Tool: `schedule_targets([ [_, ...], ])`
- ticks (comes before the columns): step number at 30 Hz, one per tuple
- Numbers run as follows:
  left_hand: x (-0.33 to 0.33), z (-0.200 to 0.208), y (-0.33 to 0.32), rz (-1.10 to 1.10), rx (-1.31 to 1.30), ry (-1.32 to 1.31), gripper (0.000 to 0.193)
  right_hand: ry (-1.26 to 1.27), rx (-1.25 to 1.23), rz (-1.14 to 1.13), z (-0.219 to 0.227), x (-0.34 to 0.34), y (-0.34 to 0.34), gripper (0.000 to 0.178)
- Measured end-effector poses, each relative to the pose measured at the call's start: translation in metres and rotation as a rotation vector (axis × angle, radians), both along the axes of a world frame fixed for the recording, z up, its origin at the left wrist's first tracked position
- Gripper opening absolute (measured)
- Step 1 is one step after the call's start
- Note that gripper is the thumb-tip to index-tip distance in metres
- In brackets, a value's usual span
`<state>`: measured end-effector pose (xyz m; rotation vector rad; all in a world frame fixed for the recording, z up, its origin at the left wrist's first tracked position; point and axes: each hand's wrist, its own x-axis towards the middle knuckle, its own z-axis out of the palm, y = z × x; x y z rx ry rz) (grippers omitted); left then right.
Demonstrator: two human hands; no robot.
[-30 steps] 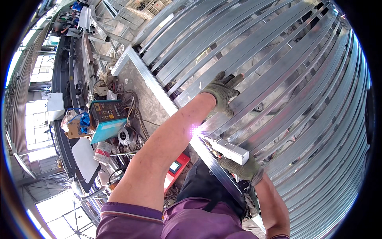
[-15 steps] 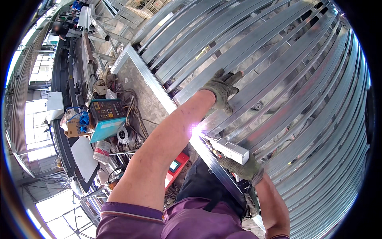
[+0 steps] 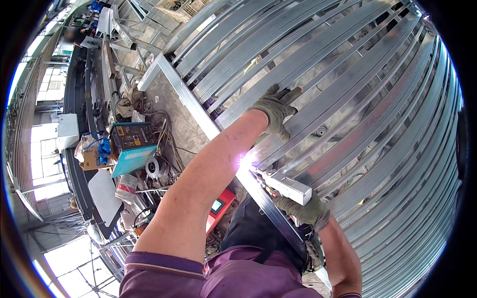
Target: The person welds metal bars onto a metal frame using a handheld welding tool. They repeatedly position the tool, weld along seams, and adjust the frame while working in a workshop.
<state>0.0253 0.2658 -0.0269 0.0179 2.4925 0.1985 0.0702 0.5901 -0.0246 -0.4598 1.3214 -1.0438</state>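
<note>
My right hand point(image 3: 304, 210), in a green work glove, is closed around a welding torch point(image 3: 292, 187) with a pale, box-shaped body. Its nozzle meets a bright white-violet arc point(image 3: 246, 161), whose glare hides the joint beneath. The arc burns where a flat slat end reaches the long metal side rail point(image 3: 191, 102). Gloved the same way, my left hand point(image 3: 276, 110) lies on the galvanised slats point(image 3: 303, 69) beyond the arc, fingers spread and holding nothing. My left forearm passes close beside the glare.
Left of the rail stand a teal-and-black welding machine point(image 3: 133, 144), a wire spool point(image 3: 155, 167) and tangled cables point(image 3: 166, 131). A red unit with a small screen point(image 3: 218, 208) sits near my legs. Slats with gaps fill the right side. Another person point(image 3: 79, 37) is far off at upper left.
Hardly anything differs. The arc still burns at about the same spot, its glow slightly changed in shape, and both hands keep their places.
</note>
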Motion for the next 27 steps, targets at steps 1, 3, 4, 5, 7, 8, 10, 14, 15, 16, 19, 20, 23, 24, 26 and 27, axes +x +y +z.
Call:
schedule_targets([
  [1,0.0,-0.001,0.0,-0.006,0.001,0.004,0.103,-0.022,-0.009,-0.004,0.0,0.0,-0.001,0.054],
  [3,0.0,-0.002,0.0,-0.019,0.004,0.011,0.103,-0.036,-0.017,-0.009,0.0,0.0,0.0,0.055],
  [4,0.0,-0.002,0.0,-0.026,0.0,0.005,0.103,-0.03,-0.018,-0.008,0.0,0.001,0.001,0.055],
  [5,-0.001,-0.003,0.0,-0.032,-0.004,-0.001,0.103,-0.023,-0.018,-0.007,0.0,0.001,0.002,0.056],
  [7,-0.003,-0.002,0.0,-0.04,-0.012,-0.014,0.103,0.0,-0.014,-0.002,-0.001,0.001,0.003,0.055],
  [8,-0.004,-0.001,0.001,-0.042,-0.015,-0.021,0.103,0.01,-0.011,0.0,-0.002,0.001,0.003,0.055],
  [10,-0.004,0.001,0.001,-0.044,-0.017,-0.023,0.103,0.028,0.003,0.007,-0.009,0.003,0.007,0.055],
  [14,-0.003,-0.002,-0.001,-0.036,-0.005,-0.002,0.103,0.072,0.002,0.018,-0.015,0.006,0.011,0.056],
  [15,-0.002,-0.004,-0.002,-0.032,-0.001,0.003,0.102,0.067,-0.017,0.005,-0.016,0.007,0.012,0.056],
  [16,-0.002,-0.005,-0.002,-0.036,-0.001,0.006,0.101,0.062,-0.035,-0.008,-0.017,0.008,0.013,0.056],
  [19,-0.002,-0.006,-0.002,-0.042,-0.004,0.015,0.099,0.024,-0.034,-0.007,-0.012,0.006,0.013,0.057],
  [20,-0.001,-0.007,-0.001,-0.038,-0.007,0.017,0.098,0.008,-0.023,0.0,-0.009,0.004,0.012,0.058],
  [23,-0.003,-0.003,0.001,-0.028,-0.008,0.007,0.097,0.014,-0.028,0.009,-0.011,0.005,0.013,0.059],
  [24,-0.004,-0.001,0.002,-0.025,-0.007,0.002,0.097,0.012,-0.013,0.012,-0.01,0.004,0.013,0.06],
  [26,-0.003,-0.003,0.001,-0.022,-0.002,0.002,0.097,0.009,0.016,0.023,-0.008,0.003,0.014,0.061],
  [27,-0.003,-0.004,0.0,-0.02,0.001,0.002,0.097,0.011,0.021,0.024,-0.008,0.004,0.015,0.061],
])
